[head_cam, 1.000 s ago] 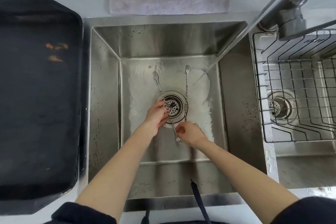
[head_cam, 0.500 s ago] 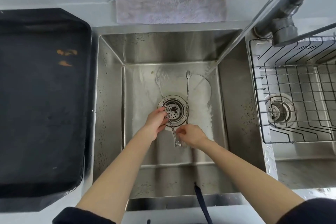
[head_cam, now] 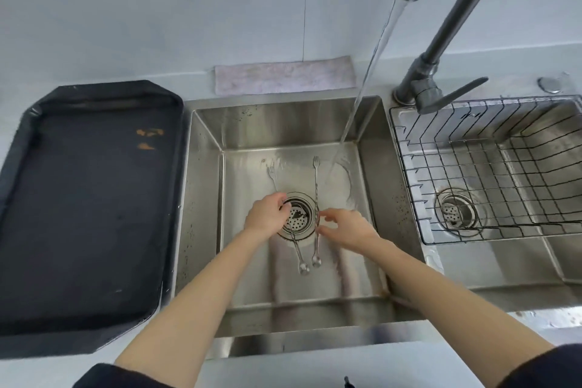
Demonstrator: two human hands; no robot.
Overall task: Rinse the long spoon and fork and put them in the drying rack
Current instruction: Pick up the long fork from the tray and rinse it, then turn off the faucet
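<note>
A: What are the hands doing?

B: The left hand (head_cam: 267, 214), just left of the drain strainer (head_cam: 297, 219), pinches the shaft of one long utensil (head_cam: 294, 238), likely to lift it. The right hand (head_cam: 348, 228), just right of the drain, is spread, fingertips closing on the other long utensil (head_cam: 316, 214).

A: Materials?

B: Thin, shiny steel, twisted stems, fork tips beyond the drain, small bowls nearer. The water stream (head_cam: 368, 72) lands beyond-right of the drain; the wire drying rack (head_cam: 409, 167) sits well right.

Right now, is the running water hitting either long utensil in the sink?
Apart. The head view shows the water stream landing on the sink floor, right of the right utensil, steel visible between.
</note>
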